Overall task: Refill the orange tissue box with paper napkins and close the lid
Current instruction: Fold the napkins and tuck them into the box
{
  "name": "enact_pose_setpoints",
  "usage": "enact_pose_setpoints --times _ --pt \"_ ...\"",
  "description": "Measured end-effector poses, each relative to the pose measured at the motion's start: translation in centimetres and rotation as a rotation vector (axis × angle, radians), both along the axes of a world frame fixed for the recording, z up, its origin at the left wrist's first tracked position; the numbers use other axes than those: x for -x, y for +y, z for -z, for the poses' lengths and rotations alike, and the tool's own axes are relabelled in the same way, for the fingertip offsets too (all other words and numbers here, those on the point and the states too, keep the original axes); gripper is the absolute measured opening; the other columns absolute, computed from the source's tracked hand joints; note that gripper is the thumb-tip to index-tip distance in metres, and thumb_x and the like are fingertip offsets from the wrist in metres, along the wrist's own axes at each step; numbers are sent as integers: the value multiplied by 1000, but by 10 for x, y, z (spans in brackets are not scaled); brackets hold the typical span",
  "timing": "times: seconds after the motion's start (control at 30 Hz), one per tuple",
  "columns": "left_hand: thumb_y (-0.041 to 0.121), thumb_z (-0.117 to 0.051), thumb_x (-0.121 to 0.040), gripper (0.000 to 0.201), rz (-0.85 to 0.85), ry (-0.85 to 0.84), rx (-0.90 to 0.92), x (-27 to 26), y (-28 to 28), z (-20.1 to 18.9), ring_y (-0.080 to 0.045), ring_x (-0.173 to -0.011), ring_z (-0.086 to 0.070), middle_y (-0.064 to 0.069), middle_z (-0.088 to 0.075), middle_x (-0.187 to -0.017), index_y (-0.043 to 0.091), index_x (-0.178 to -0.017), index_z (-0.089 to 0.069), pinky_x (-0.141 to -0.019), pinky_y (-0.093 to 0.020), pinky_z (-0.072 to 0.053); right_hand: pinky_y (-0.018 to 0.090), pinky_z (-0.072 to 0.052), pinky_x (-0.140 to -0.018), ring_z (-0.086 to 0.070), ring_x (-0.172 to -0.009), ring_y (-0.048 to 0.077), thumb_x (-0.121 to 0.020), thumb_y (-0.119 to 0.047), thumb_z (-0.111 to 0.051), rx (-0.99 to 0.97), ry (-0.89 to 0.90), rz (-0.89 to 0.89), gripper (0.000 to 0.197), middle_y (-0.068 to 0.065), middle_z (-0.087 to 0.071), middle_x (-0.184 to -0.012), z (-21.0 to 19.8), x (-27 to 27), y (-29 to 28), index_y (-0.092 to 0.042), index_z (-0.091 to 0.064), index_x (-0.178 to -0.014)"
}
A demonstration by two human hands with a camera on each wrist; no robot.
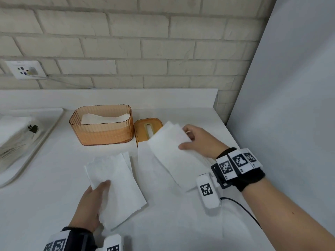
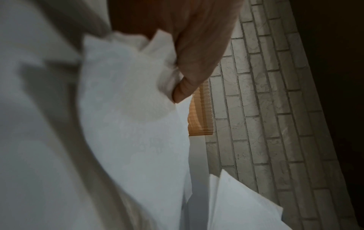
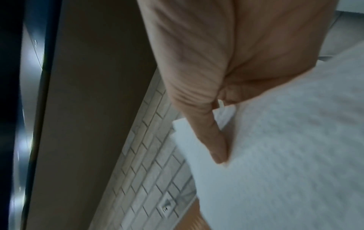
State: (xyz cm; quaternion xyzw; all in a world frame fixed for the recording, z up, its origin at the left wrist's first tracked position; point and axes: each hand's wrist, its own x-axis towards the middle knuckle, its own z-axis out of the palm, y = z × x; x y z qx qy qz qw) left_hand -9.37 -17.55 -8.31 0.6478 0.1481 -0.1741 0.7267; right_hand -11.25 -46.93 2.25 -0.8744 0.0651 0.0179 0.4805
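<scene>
The orange tissue box [image 1: 101, 125] stands open near the back edge of the counter [image 1: 172, 223], left of the right rear corner; it is translucent, ribbed, with rounded corners; inside lies a low stack of white napkins [image 1: 106, 118], well below the rim; its lid [image 1: 143, 126], orange with a slot in the middle, lies flat on the counter just beside the box's right side, its near part hidden under paper. The right hand [image 1: 199, 140] pinches a folded napkin [image 1: 172, 151] between thumb and fingers, raised over the lid; the left hand [image 1: 90, 203] grips another napkin bundle [image 1: 116, 185] near the front edge, thumb on top; more paper lies flat beneath and between them. At the counter's left edge a white tray [image 1: 45, 134] holds a printed napkin pack [image 1: 16, 140], cut off by the frame; both wrist views are dim and blurred.
</scene>
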Motion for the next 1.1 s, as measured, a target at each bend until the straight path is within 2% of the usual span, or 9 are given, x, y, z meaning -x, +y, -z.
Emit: enact_pose_setpoints --times 0.17,0.33,0.4,0.5,0.67,0.77,0.87,0.97,1.1 --pt "19 -53 -95 19 18 -3 -12 0 0 -1 -32 -86 -62 -14 -66 -97 8 -108 -59 -72 -37 -47 36 -47 -97 -59 -110 17 -81 -7 -70 -185 -131 190 52 2 -61 -122 -16 13 -11 -15 -48 -126" --pt "18 -52 -95 14 65 -18 -12 -1 -3 -4 -27 -81 -60 -11 -65 -93 9 -104 -58 -66 -34 -45 30 -57 -80 -67 -99 21 -82 4 -62 -752 -145 408 42 9 -68 -113 -8 57 -15 -9 -54 -122" --pt "18 -52 -96 12 93 -23 -14 -2 -5 -4 -25 -81 -60 -10 -65 -94 10 -101 -59 -66 -34 -44 33 -57 -79 -67 -97 23 -81 5 -63 -810 -65 488 44 12 -68 -112 10 78 -9 -6 -53 -122" --pt "19 -52 -96 15 150 -9 5 -4 -11 -3 -25 -83 -60 -9 -66 -95 10 -107 -59 -67 -34 -44 34 -55 -79 -66 -93 23 -79 7 -66 -699 78 631 49 13 -65 -112 40 100 6 -6 -48 -123" --pt "18 -52 -95 15 201 10 37 -8 -14 -1 -26 -85 -61 -10 -66 -97 10 -106 -59 -66 -35 -45 18 -46 -64 -62 -93 18 -80 -1 -65 -226 153 724 55 4 -60 -117 63 103 12 -16 -40 -127" --pt "19 -52 -95 15 210 20 66 -11 -10 1 -27 -89 -63 -11 -68 -103 12 -105 -62 -71 -36 -46 23 -42 -77 -52 -105 22 -83 -8 -63 57 223 731 61 3 -53 -122 66 100 18 -16 -33 -135" --pt "19 -51 -96 16 229 18 103 -17 -8 -3 -27 -93 -63 -10 -68 -104 13 -105 -62 -74 -37 -47 34 -38 -94 -35 -123 27 -82 -33 -66 410 440 719 71 9 -36 -133 68 101 30 -9 -27 -137" --pt "18 -51 -96 14 254 13 128 -26 -6 -7 -26 -94 -63 -7 -69 -100 14 -103 -63 -74 -36 -47 40 -39 -95 -35 -123 28 -78 -52 -64 484 671 751 74 9 -36 -130 67 103 34 -6 -34 -128" --pt "20 -51 -95 19 261 21 146 -35 -3 -6 -29 -94 -64 -10 -70 -102 12 -106 -64 -78 -39 -48 37 -44 -94 -46 -116 30 -79 -49 -63 455 734 716 54 11 -48 -123 70 97 25 -8 -48 -110"
